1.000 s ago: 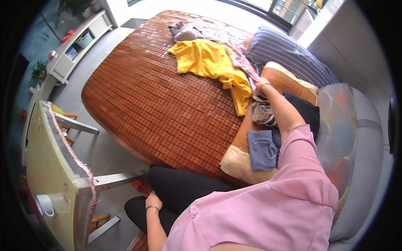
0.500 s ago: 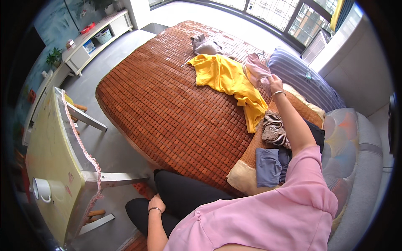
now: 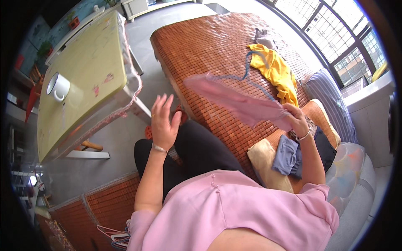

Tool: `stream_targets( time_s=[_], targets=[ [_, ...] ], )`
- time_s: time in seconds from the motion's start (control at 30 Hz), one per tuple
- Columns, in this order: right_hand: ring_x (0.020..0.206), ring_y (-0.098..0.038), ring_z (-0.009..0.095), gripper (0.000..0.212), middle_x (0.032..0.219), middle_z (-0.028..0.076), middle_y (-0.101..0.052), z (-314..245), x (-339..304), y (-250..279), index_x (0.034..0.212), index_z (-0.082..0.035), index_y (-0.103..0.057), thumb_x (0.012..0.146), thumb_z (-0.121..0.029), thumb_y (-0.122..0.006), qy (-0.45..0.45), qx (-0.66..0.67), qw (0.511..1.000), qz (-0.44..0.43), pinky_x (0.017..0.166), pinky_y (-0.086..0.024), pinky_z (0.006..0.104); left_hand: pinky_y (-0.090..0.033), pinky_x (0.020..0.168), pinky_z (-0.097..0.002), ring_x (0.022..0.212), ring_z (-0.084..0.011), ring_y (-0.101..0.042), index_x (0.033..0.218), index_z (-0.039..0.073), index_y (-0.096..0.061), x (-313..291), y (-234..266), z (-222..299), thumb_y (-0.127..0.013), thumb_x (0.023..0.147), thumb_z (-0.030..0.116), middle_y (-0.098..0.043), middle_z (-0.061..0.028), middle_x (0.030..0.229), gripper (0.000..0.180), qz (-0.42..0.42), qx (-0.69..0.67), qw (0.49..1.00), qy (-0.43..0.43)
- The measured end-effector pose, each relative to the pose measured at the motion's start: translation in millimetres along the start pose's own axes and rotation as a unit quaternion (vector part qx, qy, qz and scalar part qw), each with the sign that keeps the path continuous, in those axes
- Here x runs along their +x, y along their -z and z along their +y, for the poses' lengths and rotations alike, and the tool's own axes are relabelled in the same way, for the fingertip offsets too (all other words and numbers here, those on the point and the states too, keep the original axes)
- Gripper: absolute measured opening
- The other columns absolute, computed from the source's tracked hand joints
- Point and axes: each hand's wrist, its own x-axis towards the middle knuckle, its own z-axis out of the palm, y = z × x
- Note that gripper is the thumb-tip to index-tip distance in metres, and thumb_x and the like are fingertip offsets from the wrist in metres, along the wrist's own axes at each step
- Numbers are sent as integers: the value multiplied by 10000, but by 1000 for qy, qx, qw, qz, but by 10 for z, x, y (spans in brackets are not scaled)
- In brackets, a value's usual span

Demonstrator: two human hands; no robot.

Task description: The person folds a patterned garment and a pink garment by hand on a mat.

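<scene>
A pink garment [image 3: 238, 102] hangs stretched in the air over the bed, blurred by motion. One end of it is pinched in my right hand [image 3: 297, 121]. A blue clothes hanger [image 3: 246, 69], also smeared, shows along the garment's upper edge. Fingers apart and pointing up, my left hand [image 3: 164, 122] is raised above my lap, between the table and the bed, with nothing in it. Beyond the pink garment lie a yellow garment [image 3: 276, 75] and a grey bra [image 3: 265, 39]. Close to my right forearm, folded grey-blue cloth [image 3: 285, 154] and black cloth [image 3: 323, 146] rest on a pillow [image 3: 267, 161].
A bed with a brown tile mat [image 3: 197, 46] fills the middle. The pale yellow table [image 3: 83, 113] at the left bears a white mug [image 3: 61, 88]. Several hangers [image 3: 120, 239] lie at the lower left. A striped blue cushion [image 3: 328, 94] stands at the right.
My right hand has lifted the pink garment off the bed and drawn it nearer. My left hand has risen from my lap with its fingers spread. The view has turned left.
</scene>
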Motion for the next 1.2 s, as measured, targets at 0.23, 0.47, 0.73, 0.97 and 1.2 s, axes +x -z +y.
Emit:
stream_targets(
  time_s=[0.23,0.47,0.73,0.97,1.2],
  targets=[
    [909,-581,144,298,948,87,-626,187,-92,-521,1083,42,-591,860,-148,-535,25,-13,989,-143,810,-474,289,-437,578,-448,659,-383,-574,793,53,-528,-213,321,34,-588,876,247,-562,-192,671,218,-253,-160,954,20],
    [768,-609,195,338,905,102,-634,-61,-27,-1755,1057,-29,-613,850,-296,-621,120,-27,969,-215,718,-498,305,-476,583,-434,667,-346,-599,813,60,-523,-766,458,325,-583,867,221,-591,-143,725,180,-308,-62,949,5],
    [551,-566,148,312,595,84,-587,-472,180,-1594,751,3,-656,887,-274,-611,127,-114,948,-269,532,-438,318,-421,581,-362,629,-281,-528,626,20,-533,-518,1134,280,-660,808,231,-551,-94,711,306,-277,-182,941,-67],
    [498,-457,98,291,562,-2,-484,457,149,-595,731,-63,-597,933,-263,-537,31,457,885,-88,469,-394,233,-438,598,-348,696,-256,-533,591,39,-477,-550,968,441,-733,728,197,-542,-72,778,331,-146,-298,939,-94],
    [423,-289,75,226,518,-39,-303,1261,-264,1397,828,-22,-511,946,-214,-498,-17,613,649,450,421,-340,222,-445,638,-382,723,-267,-543,612,27,-484,-473,736,556,-725,740,192,-532,-81,746,318,-252,-247,928,-122]
  ],
)
